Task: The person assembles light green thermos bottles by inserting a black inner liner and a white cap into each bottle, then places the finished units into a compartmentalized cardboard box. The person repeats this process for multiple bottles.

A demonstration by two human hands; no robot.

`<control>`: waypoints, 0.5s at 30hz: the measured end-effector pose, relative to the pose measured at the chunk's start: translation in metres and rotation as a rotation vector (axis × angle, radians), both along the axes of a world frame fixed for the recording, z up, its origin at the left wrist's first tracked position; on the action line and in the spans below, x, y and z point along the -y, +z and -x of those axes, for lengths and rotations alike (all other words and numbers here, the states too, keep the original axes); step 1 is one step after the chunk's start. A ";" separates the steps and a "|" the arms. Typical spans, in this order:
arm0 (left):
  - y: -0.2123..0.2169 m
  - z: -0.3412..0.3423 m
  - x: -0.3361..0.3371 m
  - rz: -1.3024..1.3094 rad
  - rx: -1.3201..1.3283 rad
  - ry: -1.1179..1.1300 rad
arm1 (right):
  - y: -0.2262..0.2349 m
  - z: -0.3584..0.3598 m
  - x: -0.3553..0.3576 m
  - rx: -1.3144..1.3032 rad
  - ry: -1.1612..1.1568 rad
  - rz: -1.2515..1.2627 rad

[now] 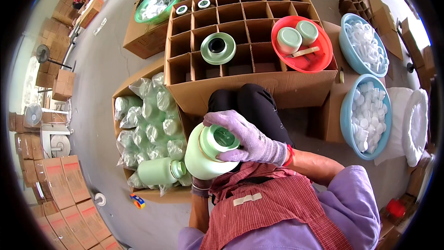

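My right hand (247, 139), in a pale purple glove, is closed around the neck of a pale green wide-mouthed bottle (201, 157). The bottle is uncapped and tilted, its mouth turned up toward me. Behind its lower body my gloved left hand (201, 188) shows only in part; its fingers are hidden. Just left, another uncapped green bottle (157, 171) lies on its side on several plastic-wrapped bottles (152, 125) in an open carton (138, 193).
Ahead stands a divided carton (249, 88), bearing a green dish with a black centre (218, 48) and a red basin (323, 62) with two green cups. Blue basins (347, 125) of white parts stand right, beside a white sack (414, 125). A tape roll (138, 201) lies on the floor.
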State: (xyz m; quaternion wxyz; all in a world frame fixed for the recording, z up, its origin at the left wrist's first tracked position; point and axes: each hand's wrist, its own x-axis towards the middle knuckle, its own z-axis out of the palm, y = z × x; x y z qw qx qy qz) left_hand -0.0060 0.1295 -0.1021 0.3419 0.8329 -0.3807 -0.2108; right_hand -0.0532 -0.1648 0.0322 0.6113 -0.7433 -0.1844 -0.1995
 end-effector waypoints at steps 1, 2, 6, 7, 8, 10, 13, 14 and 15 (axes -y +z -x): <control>0.009 -0.009 0.002 -0.003 -0.058 0.008 | -0.002 0.002 0.001 0.018 -0.060 0.053; 0.024 -0.022 0.004 -0.017 -0.135 0.018 | -0.006 0.006 0.003 0.033 -0.115 0.109; 0.134 -0.095 0.041 -0.175 -0.341 -0.036 | -0.052 0.048 0.025 0.015 -0.231 0.114; 0.156 -0.107 0.060 -0.118 -0.319 -0.061 | -0.058 0.052 0.046 -0.030 -0.104 0.209; 0.173 -0.111 0.080 -0.067 -0.293 -0.077 | -0.061 0.049 0.064 -0.068 0.038 0.295; 0.173 -0.105 0.130 -0.233 0.069 -0.246 | -0.050 0.018 0.083 -0.057 0.026 0.372; 0.138 -0.078 0.182 -0.659 0.129 -0.497 | -0.037 -0.069 0.106 -0.018 -0.202 0.590; 0.107 -0.074 0.181 -0.601 0.140 -0.555 | -0.041 -0.104 0.112 0.010 -0.271 0.676; 0.114 -0.076 0.189 -0.610 0.078 -0.564 | -0.049 -0.138 0.121 0.085 -0.314 0.799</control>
